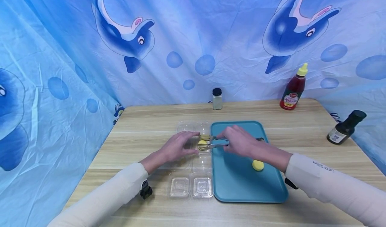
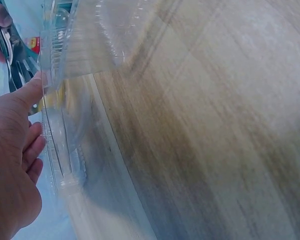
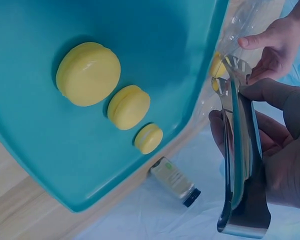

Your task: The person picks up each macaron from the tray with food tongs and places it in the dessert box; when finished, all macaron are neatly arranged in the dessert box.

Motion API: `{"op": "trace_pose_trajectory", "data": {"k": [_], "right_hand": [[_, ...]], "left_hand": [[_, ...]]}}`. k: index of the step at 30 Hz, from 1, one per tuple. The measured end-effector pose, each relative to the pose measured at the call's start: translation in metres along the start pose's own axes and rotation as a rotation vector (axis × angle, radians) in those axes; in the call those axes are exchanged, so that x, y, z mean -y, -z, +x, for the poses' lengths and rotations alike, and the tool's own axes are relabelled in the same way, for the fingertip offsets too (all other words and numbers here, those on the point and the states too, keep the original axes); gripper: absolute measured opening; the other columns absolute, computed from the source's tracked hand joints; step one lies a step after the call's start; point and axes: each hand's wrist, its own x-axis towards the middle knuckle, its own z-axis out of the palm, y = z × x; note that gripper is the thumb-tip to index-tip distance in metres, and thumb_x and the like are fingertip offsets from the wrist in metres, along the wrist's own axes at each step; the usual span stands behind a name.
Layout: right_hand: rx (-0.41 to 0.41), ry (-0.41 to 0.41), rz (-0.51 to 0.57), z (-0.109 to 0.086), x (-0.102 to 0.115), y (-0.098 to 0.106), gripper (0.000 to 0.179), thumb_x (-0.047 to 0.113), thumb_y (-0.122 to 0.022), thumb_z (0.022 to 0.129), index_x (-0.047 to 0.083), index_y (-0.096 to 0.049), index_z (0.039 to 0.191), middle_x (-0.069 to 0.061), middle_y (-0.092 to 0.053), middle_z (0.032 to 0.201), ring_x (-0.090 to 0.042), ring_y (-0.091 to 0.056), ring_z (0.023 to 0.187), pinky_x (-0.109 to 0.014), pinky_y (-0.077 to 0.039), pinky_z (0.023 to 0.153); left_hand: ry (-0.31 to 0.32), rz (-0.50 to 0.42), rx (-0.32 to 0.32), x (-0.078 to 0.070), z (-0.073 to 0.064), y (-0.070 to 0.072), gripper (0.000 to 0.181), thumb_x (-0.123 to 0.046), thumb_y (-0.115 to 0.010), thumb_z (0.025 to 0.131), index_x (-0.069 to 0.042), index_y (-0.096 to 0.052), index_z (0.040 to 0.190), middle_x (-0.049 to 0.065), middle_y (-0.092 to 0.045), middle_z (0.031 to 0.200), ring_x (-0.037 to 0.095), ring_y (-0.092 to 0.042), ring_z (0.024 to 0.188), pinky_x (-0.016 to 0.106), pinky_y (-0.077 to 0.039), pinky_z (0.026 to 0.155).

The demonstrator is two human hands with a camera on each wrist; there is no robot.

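Shiny metal tongs [image 3: 237, 150], glossy clear plastic boxes [image 1: 180, 186], smooth matt tray [image 1: 238, 183], perhaps plastic, wood-grained table [image 1: 144, 120], smooth macarons [image 3: 88, 74]

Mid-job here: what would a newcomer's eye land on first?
Probably the cartoon-printed blue backdrop behind the table, then the three yellow macaron-shaped pieces on the teal tray in the right wrist view. Next come the metal tongs in the right hand, across the tray's left edge in the head view.

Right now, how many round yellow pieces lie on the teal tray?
3, in a row on the teal tray: the largest piece, the middle piece and the smallest piece. The right forearm covers part of the tray in the head view, so more may be hidden.
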Motion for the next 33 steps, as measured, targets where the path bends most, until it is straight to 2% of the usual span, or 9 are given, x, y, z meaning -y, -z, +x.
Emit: {"op": "trace_pose_trajectory", "data": {"k": [6,11,16,21,26,30,33], "right_hand": [[0.021,-0.014,0.061,-0.003,-0.010,0.008,0.048,-0.004,-0.079,0.089,-0.004,-0.069,0.136,-0.021,-0.070,0.133,-0.010,-0.052,0.044,-0.024,-0.044,0.042],[0.028,-0.011,0.116,-0.009,-0.023,0.013,0.051,-0.003,-0.079,0.089,-0.002,-0.068,0.138,-0.017,-0.075,0.122,-0.011,-0.051,0.042,-0.023,-0.044,0.041],[0.010,0.000,0.126,-0.015,-0.035,0.017,0.052,0.000,-0.082,0.089,-0.001,-0.068,0.139,-0.015,-0.075,0.117,-0.011,-0.052,0.047,-0.024,-0.044,0.044],[-0.027,0.007,0.116,-0.020,-0.049,0.019,0.055,0.002,-0.084,0.088,-0.001,-0.067,0.140,-0.020,-0.073,0.128,-0.011,-0.057,0.054,-0.024,-0.046,0.047],[-0.053,-0.032,0.117,-0.026,-0.061,0.021,0.058,0.005,-0.084,0.089,-0.001,-0.064,0.143,-0.023,-0.066,0.140,-0.012,-0.052,0.051,-0.024,-0.042,0.047],[-0.067,-0.060,0.125,-0.031,-0.070,0.023,0.061,0.005,-0.084,0.089,-0.002,-0.062,0.145,-0.026,-0.064,0.142,-0.015,-0.052,0.053,-0.024,-0.041,0.047],[-0.079,-0.074,0.114,-0.033,-0.076,0.024,0.062,0.006,-0.084,0.088,-0.002,-0.062,0.145,-0.028,-0.063,0.142,-0.017,-0.057,0.062,-0.025,-0.041,0.048]], "left_hand": [[-0.007,0.000,-0.001,-0.001,0.001,0.000,0.079,-0.038,-0.088,0.087,-0.011,-0.055,0.153,0.007,-0.059,0.153,0.029,-0.052,0.143,0.049,-0.037,0.123],[0.009,0.008,0.009,-0.001,0.001,0.001,0.078,-0.041,-0.087,0.088,-0.012,-0.055,0.153,0.006,-0.057,0.155,0.028,-0.051,0.145,0.048,-0.036,0.124],[0.005,0.015,0.007,-0.001,0.002,0.000,0.078,-0.040,-0.087,0.088,-0.011,-0.055,0.153,0.007,-0.057,0.155,0.028,-0.051,0.144,0.049,-0.037,0.123],[0.016,0.025,0.017,-0.002,0.002,0.001,0.078,-0.041,-0.086,0.089,-0.012,-0.054,0.154,0.006,-0.056,0.156,0.028,-0.050,0.145,0.048,-0.036,0.124],[0.019,0.029,0.026,-0.002,0.003,0.003,0.078,-0.042,-0.086,0.089,-0.013,-0.054,0.154,0.006,-0.056,0.156,0.028,-0.050,0.145,0.049,-0.036,0.124],[0.026,0.029,0.037,-0.002,0.002,0.004,0.078,-0.042,-0.085,0.090,-0.013,-0.053,0.155,0.005,-0.055,0.157,0.028,-0.049,0.146,0.050,-0.035,0.124],[0.028,0.022,0.045,-0.002,0.002,0.005,0.079,-0.043,-0.085,0.090,-0.013,-0.053,0.155,0.006,-0.054,0.158,0.029,-0.048,0.147,0.052,-0.034,0.124]]}}
